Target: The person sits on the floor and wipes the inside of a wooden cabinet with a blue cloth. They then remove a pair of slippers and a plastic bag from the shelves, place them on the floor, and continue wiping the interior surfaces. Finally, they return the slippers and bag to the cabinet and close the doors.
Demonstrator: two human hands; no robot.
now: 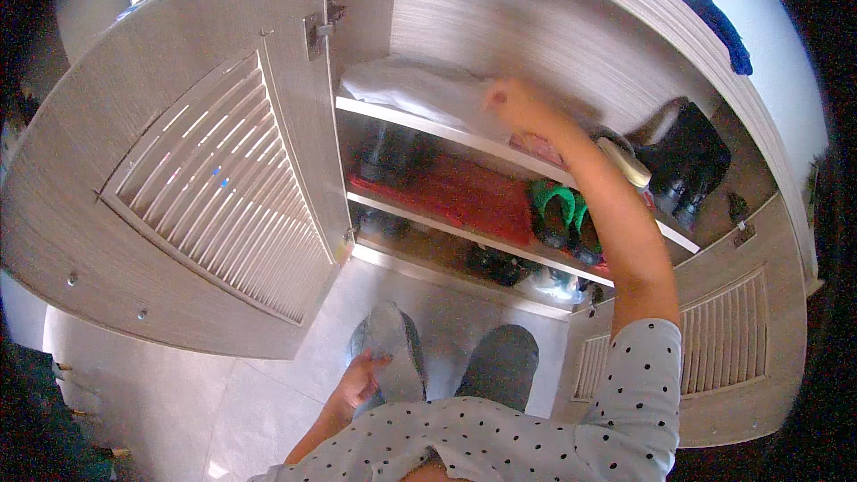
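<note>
My right arm reaches up to the top shelf of an open cabinet. My right hand is smeared by motion at the end of a crumpled white cloth or bag; whether its fingers grip it is unclear. Low down in front of me, my left hand has its fingers closed round the side of a light grey, shoe-shaped item above my lap. Beyond my right forearm, a shoe with a pale sole and black boots stand on the same shelf. A pinkish thing is partly hidden under my forearm.
Dark shoes with green linings stand on the middle shelf, beside a red mat and dark boots. More footwear fills the bottom shelf. Louvred doors stand open at left and right. A dark blue cloth lies on top.
</note>
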